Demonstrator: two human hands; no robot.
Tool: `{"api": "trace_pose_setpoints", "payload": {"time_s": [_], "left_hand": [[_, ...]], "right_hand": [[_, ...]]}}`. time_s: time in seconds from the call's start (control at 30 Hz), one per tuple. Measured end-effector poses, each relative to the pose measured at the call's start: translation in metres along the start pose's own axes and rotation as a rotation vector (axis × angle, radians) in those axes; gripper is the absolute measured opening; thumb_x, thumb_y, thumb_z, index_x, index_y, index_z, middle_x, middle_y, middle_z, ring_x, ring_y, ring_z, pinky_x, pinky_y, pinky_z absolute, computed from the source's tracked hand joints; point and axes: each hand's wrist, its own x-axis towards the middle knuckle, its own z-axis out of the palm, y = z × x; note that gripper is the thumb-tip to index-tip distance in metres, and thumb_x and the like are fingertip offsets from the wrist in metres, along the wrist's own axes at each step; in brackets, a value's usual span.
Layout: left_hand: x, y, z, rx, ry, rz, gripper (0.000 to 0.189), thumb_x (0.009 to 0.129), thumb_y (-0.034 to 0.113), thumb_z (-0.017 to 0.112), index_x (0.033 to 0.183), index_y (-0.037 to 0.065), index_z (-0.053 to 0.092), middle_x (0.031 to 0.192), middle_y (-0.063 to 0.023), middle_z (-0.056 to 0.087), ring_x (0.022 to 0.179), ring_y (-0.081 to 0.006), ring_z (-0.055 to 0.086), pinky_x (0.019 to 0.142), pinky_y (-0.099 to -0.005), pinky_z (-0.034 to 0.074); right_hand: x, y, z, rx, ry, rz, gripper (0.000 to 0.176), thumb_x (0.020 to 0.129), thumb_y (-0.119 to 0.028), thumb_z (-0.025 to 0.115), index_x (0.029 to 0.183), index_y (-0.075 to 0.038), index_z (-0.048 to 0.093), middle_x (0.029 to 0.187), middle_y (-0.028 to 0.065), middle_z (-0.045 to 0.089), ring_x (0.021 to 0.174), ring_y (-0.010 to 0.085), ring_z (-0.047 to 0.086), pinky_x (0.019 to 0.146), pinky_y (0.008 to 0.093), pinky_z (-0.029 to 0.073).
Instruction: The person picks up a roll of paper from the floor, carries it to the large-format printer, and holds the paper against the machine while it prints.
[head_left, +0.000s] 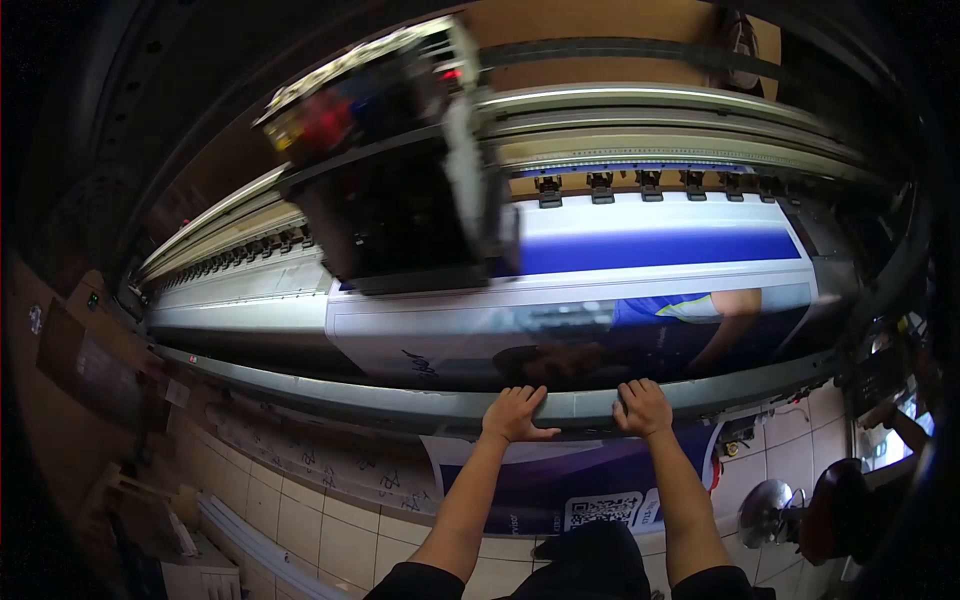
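I judge the sheet (660,248), just beyond my grip, light, limp and easily creased, best held by its side edges, while my left hand (514,413) and right hand (645,407), apart, curl round the bar (583,404).

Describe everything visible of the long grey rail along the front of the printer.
The rail is a long, smooth bar, apparently metal, with a dull sheen. It spans the printer's front, looking bowed in this wide view, with a small red mark near its left end. The printed sheet shows behind it and again below. The left hand and right hand rest on it, fingers over its top.
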Motion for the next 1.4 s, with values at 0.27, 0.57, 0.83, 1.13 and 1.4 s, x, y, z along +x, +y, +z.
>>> {"api": "trace_pose_setpoints", "payload": {"time_s": [0.27,0.57,0.83,1.13,1.4], "left_hand": [[0.002,0.005,-0.008,0.029,-0.062,-0.036,0.098,0.069,0.078,0.073,0.130,0.002,0.058,0.105,-0.0134,0.061,0.098,-0.0292,0.060,0.091,-0.0397,0.046],[0.001,0.001,-0.001,-0.034,0.025,0.003,0.092,0.068,0.071,0.077,0.126,0.002,0.060,0.102,-0.0132,0.061,0.092,-0.0301,0.060,0.084,-0.0412,0.048],[0.000,0.000,-0.001,-0.019,0.053,0.024,0.090,0.070,0.076,0.073,0.126,0.006,0.062,0.101,-0.0115,0.060,0.091,-0.0280,0.060,0.084,-0.0390,0.047],[0.002,0.004,-0.004,-0.007,0.030,0.006,0.091,0.068,0.076,0.074,0.125,0.006,0.061,0.106,-0.0118,0.060,0.095,-0.0284,0.060,0.084,-0.0392,0.048],[0.003,0.005,-0.008,0.016,-0.037,-0.025,0.093,0.067,0.078,0.074,0.126,0.006,0.061,0.109,-0.0123,0.059,0.097,-0.0284,0.060,0.086,-0.0392,0.048]], "right_hand": [[-0.001,-0.001,0.000,0.015,-0.013,0.025,0.032,0.083,-0.032,0.062,0.099,-0.004,0.067,0.091,0.0133,0.062,0.091,0.0315,0.059,0.089,0.0440,0.049],[-0.003,0.002,0.005,0.027,0.018,0.000,0.030,0.080,-0.030,0.063,0.096,-0.006,0.066,0.092,0.0135,0.061,0.092,0.0331,0.058,0.086,0.0455,0.049],[0.001,-0.002,0.000,-0.003,-0.009,0.018,0.029,0.079,-0.030,0.063,0.093,-0.005,0.066,0.088,0.0130,0.060,0.089,0.0326,0.059,0.087,0.0450,0.049],[0.001,0.002,0.000,-0.013,0.006,-0.011,0.030,0.080,-0.030,0.064,0.097,-0.004,0.067,0.088,0.0131,0.060,0.089,0.0320,0.059,0.087,0.0442,0.049],[0.000,0.002,0.000,0.007,-0.023,-0.007,0.029,0.081,-0.028,0.063,0.098,-0.004,0.066,0.088,0.0129,0.060,0.090,0.0319,0.058,0.088,0.0450,0.049]]}}
